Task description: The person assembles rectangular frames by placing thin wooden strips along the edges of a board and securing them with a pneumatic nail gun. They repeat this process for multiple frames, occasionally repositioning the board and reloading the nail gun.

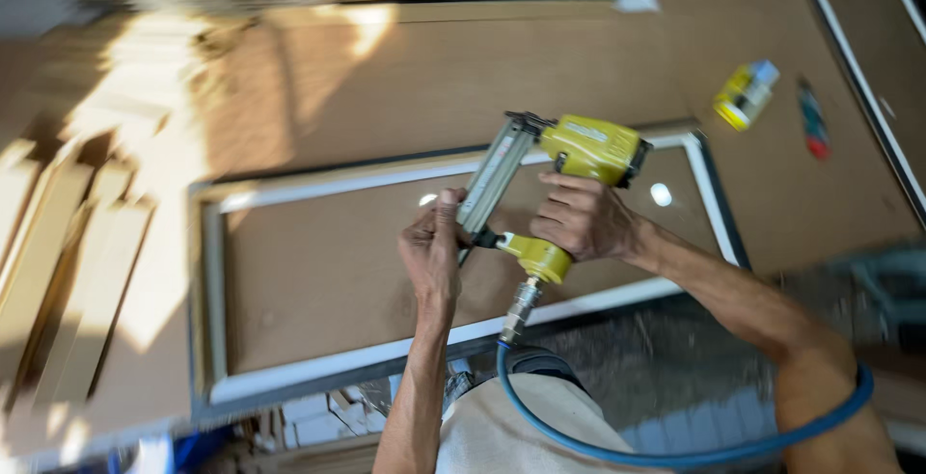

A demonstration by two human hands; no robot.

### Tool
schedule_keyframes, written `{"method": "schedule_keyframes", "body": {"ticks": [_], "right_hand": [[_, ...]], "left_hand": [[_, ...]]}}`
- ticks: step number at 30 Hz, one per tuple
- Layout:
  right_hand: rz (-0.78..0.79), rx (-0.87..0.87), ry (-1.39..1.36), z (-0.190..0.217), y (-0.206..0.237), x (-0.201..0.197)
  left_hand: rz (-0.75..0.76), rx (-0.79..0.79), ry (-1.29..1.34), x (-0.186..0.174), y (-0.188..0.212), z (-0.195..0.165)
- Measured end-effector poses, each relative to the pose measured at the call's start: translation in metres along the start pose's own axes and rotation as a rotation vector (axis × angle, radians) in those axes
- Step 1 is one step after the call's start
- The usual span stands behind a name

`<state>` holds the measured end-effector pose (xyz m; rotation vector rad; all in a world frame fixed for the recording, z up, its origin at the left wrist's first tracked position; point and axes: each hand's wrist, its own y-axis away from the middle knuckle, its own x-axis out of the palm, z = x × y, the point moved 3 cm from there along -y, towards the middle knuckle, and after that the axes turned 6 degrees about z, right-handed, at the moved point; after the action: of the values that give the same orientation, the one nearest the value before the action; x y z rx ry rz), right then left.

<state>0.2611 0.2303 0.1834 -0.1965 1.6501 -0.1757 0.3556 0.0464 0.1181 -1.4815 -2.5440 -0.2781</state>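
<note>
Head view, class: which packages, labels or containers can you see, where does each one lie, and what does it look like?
Small bottle: lying on the brown board, upper right; yellow body, pale cap.
Label: on top of the yellow nail gun held in the right hand; a pale strip, blurred.
Slim object: right of the bottle; red and dark, too blurred to identify.

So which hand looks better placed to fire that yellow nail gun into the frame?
Probably the right hand: it wraps the grip of the nail gun. The left hand only touches its metal magazine.
</note>
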Motion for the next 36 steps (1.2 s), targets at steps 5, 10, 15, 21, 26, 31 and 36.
{"method": "schedule_keyframes", "body": {"ticks": [5, 10, 15, 21, 26, 31, 36], "right_hand": [[0.018, 0.264, 0.098, 0.011, 0.078, -0.017], [0.033, 0.570, 0.260, 0.037, 0.142, -0.035], [0.042, 0.760, 0.301, 0.046, 0.235, -0.054], [0.198, 1.039, 0.371, 0.024, 0.399, -0.104], [0.198, 1.059, 0.375, 0.011, 0.520, -0.116], [0.161, 1.089, 0.224, -0.007, 0.611, -0.127], [0.201, 1.067, 0.171, -0.013, 0.669, -0.125]], "left_hand": [[0.186, -0.050, -0.034, 0.074, -0.005, 0.028], [0.378, -0.007, -0.062, 0.140, -0.002, 0.046], [0.618, -0.092, -0.031, 0.206, 0.009, 0.060], [0.945, 0.098, -0.141, 0.298, -0.005, 0.097], [0.924, 0.655, -0.452, 0.478, -0.049, 0.188], [0.968, 0.918, -1.163, 0.654, -0.116, 0.282], [0.902, 0.922, -1.524, 0.720, -0.167, 0.306]]}}
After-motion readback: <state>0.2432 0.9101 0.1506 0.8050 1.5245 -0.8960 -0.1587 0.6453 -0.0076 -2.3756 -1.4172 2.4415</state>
